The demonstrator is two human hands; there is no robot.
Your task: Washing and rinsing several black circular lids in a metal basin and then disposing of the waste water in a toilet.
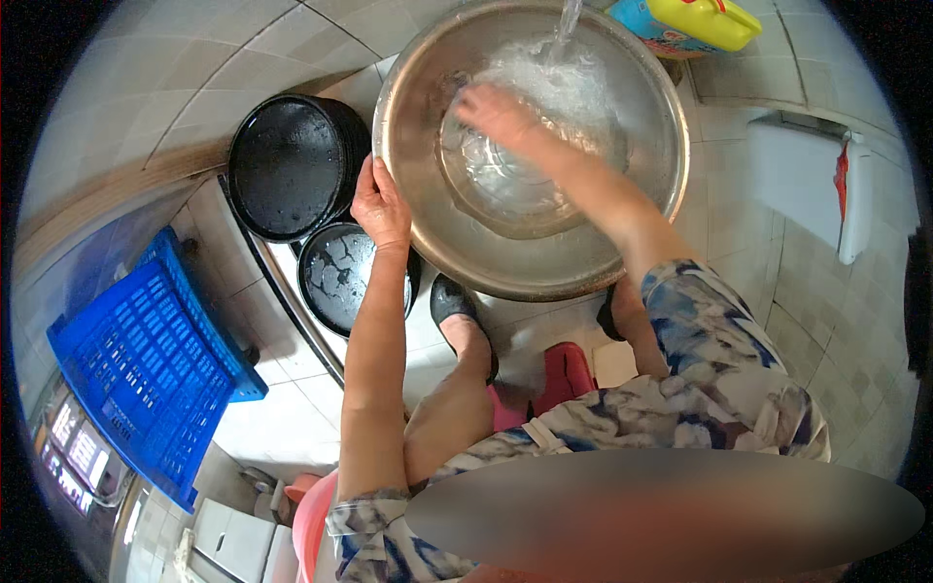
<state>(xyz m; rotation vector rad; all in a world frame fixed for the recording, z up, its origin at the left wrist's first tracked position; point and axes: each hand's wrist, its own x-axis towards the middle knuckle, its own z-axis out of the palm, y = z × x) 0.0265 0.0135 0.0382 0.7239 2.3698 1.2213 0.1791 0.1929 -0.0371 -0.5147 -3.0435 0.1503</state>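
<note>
A large round metal basin (674, 146) stands before me, with a stream of water (568, 25) falling into it at the top. My left hand (381, 204) grips the basin's left rim, thumb and fingers on the edge. Inside the basin, my right hand (496, 113) is over the shallow water, left of the stream. It is blurred; its fingers look curled, and I cannot tell whether it holds anything. To the left of the basin are a stack of round black pans (288, 167) and a second group of wet black pans (342, 273).
Blue plastic crates (149, 364) lean at the left. A yellow and blue detergent jug (685, 25) lies at the top right. A red plastic stool or tub (565, 372) is between my legs, and a pink tub (317, 528) sits at the lower left. White tile wall is on the right.
</note>
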